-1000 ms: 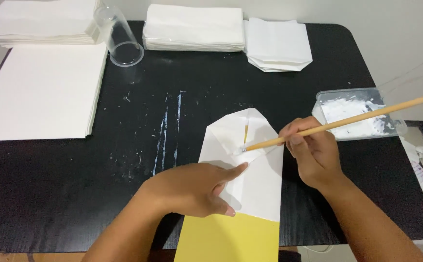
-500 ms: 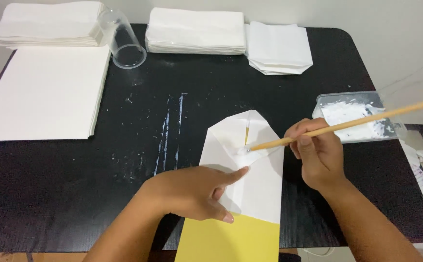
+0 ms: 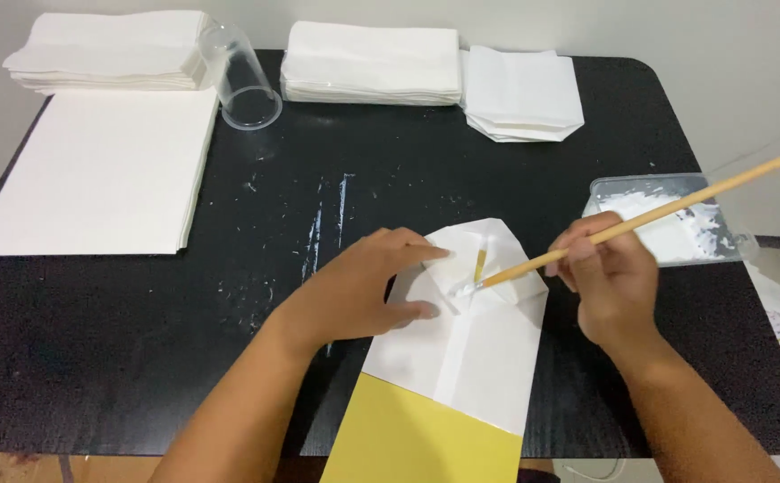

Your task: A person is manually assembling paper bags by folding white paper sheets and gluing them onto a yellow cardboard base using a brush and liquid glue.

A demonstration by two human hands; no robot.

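A folded white paper bag (image 3: 475, 344) lies on the black table (image 3: 139, 340) over a yellow sheet (image 3: 417, 443). My left hand (image 3: 358, 291) presses flat on the bag's left side, index finger stretched toward the folded top. My right hand (image 3: 613, 277) grips a long wooden-handled brush (image 3: 658, 215); its white bristle tip touches the bag's folded flap just right of my left fingertips. A clear plastic tray of white paste (image 3: 676, 224) sits beyond my right hand.
A wide stack of white sheets (image 3: 104, 170) fills the left side. More white paper piles (image 3: 108, 49) (image 3: 372, 63) and folded bags (image 3: 524, 94) line the far edge, with a clear plastic cup (image 3: 242, 80) on its side. Dried paste streaks (image 3: 327, 224) mark the table's middle.
My left hand has slid up the bag toward the folded top. The brush tip has moved down and left along the flap, close to my left fingers.
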